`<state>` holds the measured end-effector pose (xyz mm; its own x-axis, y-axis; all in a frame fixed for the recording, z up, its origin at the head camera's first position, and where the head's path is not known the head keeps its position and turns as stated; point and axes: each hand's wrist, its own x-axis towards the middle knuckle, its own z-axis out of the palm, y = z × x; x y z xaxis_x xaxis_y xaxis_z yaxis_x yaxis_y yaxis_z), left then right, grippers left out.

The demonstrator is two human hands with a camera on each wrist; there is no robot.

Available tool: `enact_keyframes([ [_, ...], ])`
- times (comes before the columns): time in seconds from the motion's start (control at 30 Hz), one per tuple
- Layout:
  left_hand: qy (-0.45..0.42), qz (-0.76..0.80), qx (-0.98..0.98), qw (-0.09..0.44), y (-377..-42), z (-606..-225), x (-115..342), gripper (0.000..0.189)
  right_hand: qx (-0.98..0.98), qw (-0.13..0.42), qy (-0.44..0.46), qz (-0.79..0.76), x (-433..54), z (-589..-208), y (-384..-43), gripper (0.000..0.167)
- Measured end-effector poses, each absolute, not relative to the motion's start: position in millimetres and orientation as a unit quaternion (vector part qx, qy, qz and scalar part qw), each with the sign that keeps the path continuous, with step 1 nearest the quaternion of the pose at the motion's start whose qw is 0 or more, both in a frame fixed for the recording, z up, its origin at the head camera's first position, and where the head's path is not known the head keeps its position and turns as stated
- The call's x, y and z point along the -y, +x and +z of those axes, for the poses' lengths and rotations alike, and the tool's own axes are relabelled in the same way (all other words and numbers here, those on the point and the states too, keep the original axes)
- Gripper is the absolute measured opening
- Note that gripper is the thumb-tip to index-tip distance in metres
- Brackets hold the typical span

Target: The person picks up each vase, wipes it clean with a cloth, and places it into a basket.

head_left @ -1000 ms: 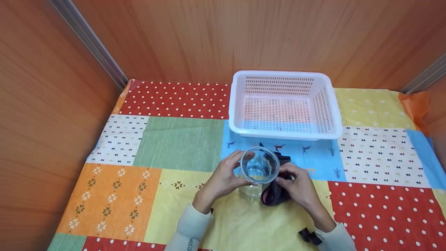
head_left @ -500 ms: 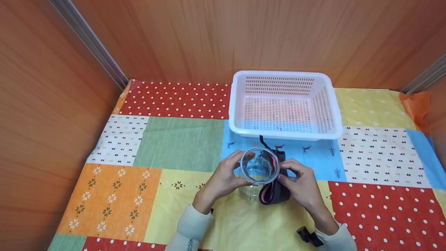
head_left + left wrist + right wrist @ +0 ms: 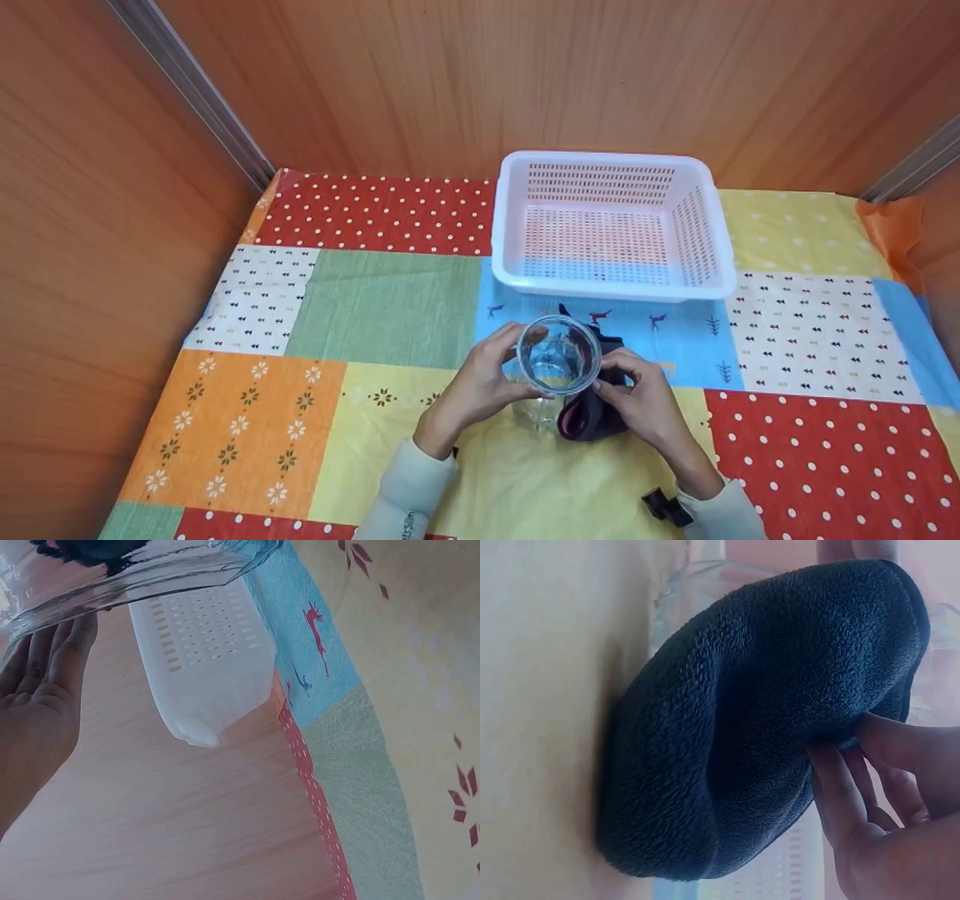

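Observation:
A clear glass jar [image 3: 555,367] stands with its round mouth facing up in the head view. My left hand [image 3: 480,382] grips its left side, thumb in front and fingers around the back. A dark, fuzzy cloth [image 3: 598,418] lies folded against the jar's right side, with a bit of pink lining at the fold. My right hand [image 3: 643,394] pinches this cloth near the jar's rim. In the right wrist view the cloth [image 3: 757,712] covers much of the jar, and fingers and thumb [image 3: 889,739] press into its edge.
A white perforated plastic basket [image 3: 510,247] sits behind the jar, close to the wooden back wall [image 3: 420,82]. A patchwork tablecloth [image 3: 390,307] covers the table. Wooden panels also stand at the left and right.
My right hand and the cloth shift slightly away toward the basket along the jar's side, then come back. The cloth's dark strap shows more midway. The left hand and jar stay put.

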<state>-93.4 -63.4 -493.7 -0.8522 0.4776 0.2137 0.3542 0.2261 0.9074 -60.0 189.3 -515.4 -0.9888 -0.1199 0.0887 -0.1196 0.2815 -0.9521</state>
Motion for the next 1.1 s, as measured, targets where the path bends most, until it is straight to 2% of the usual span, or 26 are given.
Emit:
enact_keyframes([
  [0.3, 0.261, 0.559, -0.784, 0.062, -93.3, -493.0, 63.1, 0.074, -0.838, -0.005, -0.072, -0.542, -191.3, -525.1, -62.5, 0.032],
  [0.63, 0.26, 0.559, -0.785, 0.063, -92.9, -491.7, 63.2, 0.073, -0.817, -0.016, -0.065, -0.573, -190.9, -527.4, -60.7, 0.033],
  [1.1, 0.264, 0.558, -0.784, 0.064, -92.8, -491.7, 63.9, 0.074, -0.764, -0.042, -0.072, -0.64, -181.0, -487.3, -53.2, 0.029],
])
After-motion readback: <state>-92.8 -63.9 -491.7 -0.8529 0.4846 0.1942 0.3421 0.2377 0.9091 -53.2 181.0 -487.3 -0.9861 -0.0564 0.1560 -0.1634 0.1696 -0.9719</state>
